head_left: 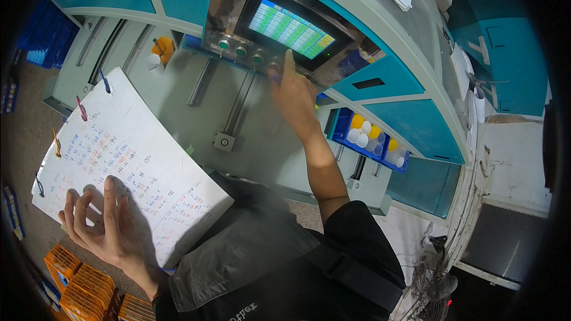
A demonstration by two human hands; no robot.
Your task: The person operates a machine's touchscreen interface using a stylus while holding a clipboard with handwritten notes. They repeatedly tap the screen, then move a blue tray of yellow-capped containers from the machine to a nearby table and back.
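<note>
A thick ring-bound notebook (pixel 128 160) with handwritten lines in blue and red lies tilted in front of me. My left hand (pixel 104 226) rests on its lower left part, open, fingers spread over the page. At the machine's control panel, my right hand (pixel 292 92) reaches up with its index finger stretched out. That fingertip is at the lower edge of the lit screen (pixel 291 28), which shows a coloured table; whether it touches cannot be told. The other fingers are curled and partly hidden, beside the row of round buttons (pixel 240 52).
Blue bins (pixel 342 128) with yellow and white round pieces stand on the machine bed at right. Rails and a block (pixel 224 141) lie on the bed. Orange crates (pixel 89 288) are stacked at lower left; a fan (pixel 433 285) stands at lower right.
</note>
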